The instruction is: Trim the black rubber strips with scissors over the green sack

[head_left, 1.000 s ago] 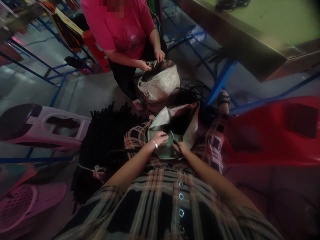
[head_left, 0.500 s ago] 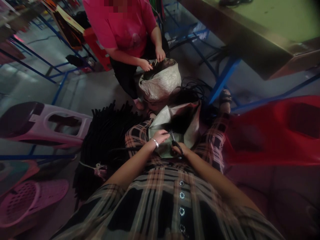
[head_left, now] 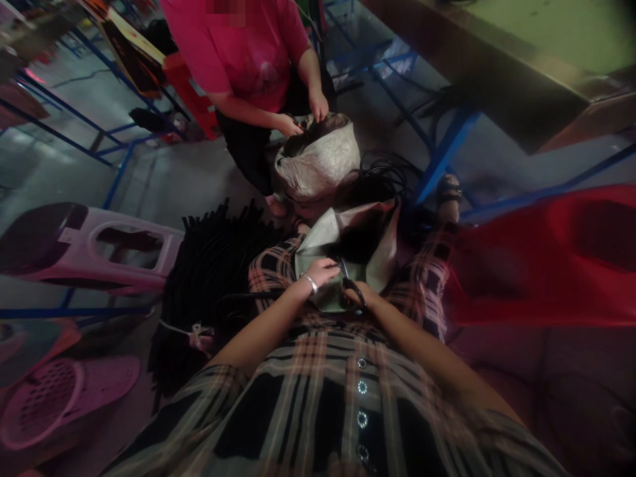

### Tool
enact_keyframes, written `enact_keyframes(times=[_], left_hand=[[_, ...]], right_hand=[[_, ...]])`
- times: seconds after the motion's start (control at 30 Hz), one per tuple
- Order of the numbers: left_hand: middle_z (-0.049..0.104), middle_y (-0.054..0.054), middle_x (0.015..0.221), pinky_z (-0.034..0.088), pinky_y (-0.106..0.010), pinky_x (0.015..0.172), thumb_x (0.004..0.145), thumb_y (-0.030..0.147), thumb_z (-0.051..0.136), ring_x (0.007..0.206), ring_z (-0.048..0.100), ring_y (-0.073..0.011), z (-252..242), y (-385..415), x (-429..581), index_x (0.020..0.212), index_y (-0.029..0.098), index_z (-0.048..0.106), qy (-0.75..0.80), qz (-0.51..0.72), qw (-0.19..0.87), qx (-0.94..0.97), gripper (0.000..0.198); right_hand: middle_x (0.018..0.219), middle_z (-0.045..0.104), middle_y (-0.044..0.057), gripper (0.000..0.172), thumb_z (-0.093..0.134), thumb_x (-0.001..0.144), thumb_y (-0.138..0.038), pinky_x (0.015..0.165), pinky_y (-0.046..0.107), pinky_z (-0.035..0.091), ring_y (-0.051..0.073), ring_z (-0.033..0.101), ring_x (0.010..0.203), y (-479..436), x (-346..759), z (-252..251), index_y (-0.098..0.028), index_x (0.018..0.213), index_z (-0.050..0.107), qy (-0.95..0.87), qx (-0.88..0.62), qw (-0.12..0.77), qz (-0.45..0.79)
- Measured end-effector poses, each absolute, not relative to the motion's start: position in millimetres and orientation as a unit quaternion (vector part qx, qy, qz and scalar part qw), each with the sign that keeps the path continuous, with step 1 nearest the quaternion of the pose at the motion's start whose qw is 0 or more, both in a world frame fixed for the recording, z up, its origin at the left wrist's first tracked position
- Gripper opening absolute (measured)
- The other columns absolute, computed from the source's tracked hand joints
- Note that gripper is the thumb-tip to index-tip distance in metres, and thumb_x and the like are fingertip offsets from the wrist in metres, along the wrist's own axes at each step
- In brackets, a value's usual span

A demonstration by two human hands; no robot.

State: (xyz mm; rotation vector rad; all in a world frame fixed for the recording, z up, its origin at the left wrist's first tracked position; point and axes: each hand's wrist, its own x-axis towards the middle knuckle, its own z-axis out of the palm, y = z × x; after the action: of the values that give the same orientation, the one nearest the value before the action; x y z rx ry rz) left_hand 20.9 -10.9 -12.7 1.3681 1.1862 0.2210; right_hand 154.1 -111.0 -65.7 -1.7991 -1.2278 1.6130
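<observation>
Closely, left hand (head_left: 317,272) and scissors (head_left: 353,287) meet sack's edge (head_left: 311,249).

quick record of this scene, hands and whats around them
left hand: on the grey-green woven sack in the lap, beside the blades
right hand: holding dark-handled scissors
beside lap: bundle of black cords
co-worker: person in pink top, hands at a pale woven sack
rest: pink plastic basket, blue metal frame
</observation>
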Motion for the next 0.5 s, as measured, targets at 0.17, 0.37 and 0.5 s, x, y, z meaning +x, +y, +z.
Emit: enact_keyframes(times=[0.17, 0.37, 0.5], left_hand=[[0.049, 0.005, 0.051, 0.024, -0.018, 0.038, 0.07, 0.027, 0.062, 0.036, 0.035, -0.0034, -20.3, -10.7, 20.9, 0.08, 0.013, 0.061, 0.518, 0.085, 0.597, 0.607, 0.019], [0.059, 0.0, 0.063, 0.034, -0.021, 0.046, 0.074, 0.036, 0.057, 0.045, 0.045, -0.008, -16.6, -4.3, 14.0, 0.094, 0.015, 0.067, 0.507, 0.054, 0.509, 0.693, 0.031], [0.067, -0.003, 0.078, 0.04, -0.024, 0.063, 0.073, 0.04, 0.058, 0.068, 0.056, -0.0142, -7.0, 3.9, -1.2, 0.093, 0.019, 0.071, 0.479, 0.053, 0.362, 0.798, 0.031]], right_hand=[[0.06, 0.061, 0.003, 0.018, 0.048, 0.075, -0.022, 0.054, 0.019, 0.039, 0.013, 0.057, 0.058, -111.0, 157.3, -61.0, -0.014, 0.065, 0.06, -0.472, -0.671, 0.181, 0.542], [0.057, 0.057, 0.004, 0.018, 0.047, 0.073, -0.021, 0.052, 0.019, 0.035, 0.011, 0.053, 0.056, -111.8, 157.0, -59.8, -0.013, 0.061, 0.058, -0.469, -0.693, 0.204, 0.508], [0.053, 0.055, 0.004, 0.021, 0.047, 0.073, -0.022, 0.049, 0.019, 0.035, 0.01, 0.051, 0.049, -111.2, 156.4, -63.6, -0.012, 0.058, 0.057, -0.418, -0.704, 0.227, 0.527]])
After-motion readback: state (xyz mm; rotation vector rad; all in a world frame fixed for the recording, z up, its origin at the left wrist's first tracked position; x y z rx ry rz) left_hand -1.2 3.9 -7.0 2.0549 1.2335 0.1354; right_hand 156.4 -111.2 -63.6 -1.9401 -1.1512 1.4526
